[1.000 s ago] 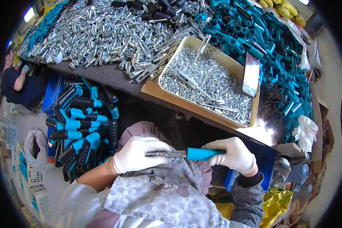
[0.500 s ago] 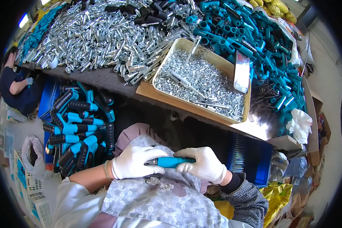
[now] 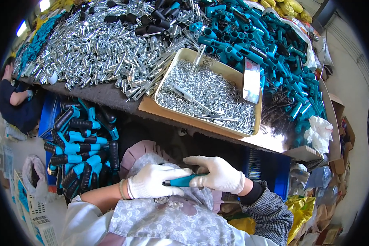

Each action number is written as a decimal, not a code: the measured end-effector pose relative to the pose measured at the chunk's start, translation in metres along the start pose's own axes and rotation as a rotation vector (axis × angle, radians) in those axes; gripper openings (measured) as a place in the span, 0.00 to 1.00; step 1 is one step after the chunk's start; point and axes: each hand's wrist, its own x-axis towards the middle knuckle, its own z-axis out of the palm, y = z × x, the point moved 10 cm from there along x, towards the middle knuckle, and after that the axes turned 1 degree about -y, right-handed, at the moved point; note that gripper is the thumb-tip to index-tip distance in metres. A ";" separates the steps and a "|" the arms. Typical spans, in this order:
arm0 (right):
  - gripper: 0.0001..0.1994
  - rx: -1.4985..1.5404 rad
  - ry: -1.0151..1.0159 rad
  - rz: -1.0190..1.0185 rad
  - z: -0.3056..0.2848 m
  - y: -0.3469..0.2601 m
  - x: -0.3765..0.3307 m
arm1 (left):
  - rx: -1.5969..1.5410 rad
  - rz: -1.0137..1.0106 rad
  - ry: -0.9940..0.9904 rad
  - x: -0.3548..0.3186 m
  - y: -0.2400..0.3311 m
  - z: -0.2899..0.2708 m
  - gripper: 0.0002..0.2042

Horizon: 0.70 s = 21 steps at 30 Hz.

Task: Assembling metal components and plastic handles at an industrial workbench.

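Observation:
In front of my lap, both gloved hands are on a teal tool handle (image 3: 183, 181) with a dark metal tip at its left end. My left hand (image 3: 151, 181) is closed around that tip end, thumb and fingers along its sides. My right hand (image 3: 220, 176) pinches the other end and covers it, while its index finger stretches out above the handle. Both hands wear white knit gloves. Beyond them, on the bench, a cream tray (image 3: 205, 121) holds small metal parts (image 3: 209, 92) and a slim screwdriver-like tool (image 3: 187, 94).
A blue bin (image 3: 49, 110) at left is heaped with teal-and-black handles (image 3: 80, 147). Metal sleeves (image 3: 98, 53) and teal housings (image 3: 250, 41) cover the bench. Loose springs (image 3: 274, 112) lie right of the tray. Another blue bin (image 3: 281, 180) stands below right. A co-worker (image 3: 15, 96) sits far left.
The view has shifted slightly. My right index finger has lifted off the handle, and my left fingers now reach farther along it. More of the handle's right end is covered.

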 end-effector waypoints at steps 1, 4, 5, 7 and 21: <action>0.35 -0.029 0.041 -0.091 0.000 -0.006 0.001 | -0.008 -0.013 0.002 0.000 0.000 0.001 0.28; 0.35 -0.046 -0.028 0.025 -0.007 0.000 0.005 | -0.007 -0.077 -0.031 0.004 -0.006 0.005 0.27; 0.35 -0.045 -0.028 0.024 -0.008 0.001 0.006 | -0.006 -0.039 0.000 0.005 -0.005 0.003 0.27; 0.35 0.013 -0.038 0.029 -0.008 0.008 0.006 | 0.002 0.017 0.038 0.008 0.000 0.000 0.26; 0.24 -0.192 -0.017 -0.139 -0.016 -0.023 0.023 | 0.178 0.014 0.111 0.024 0.000 -0.002 0.21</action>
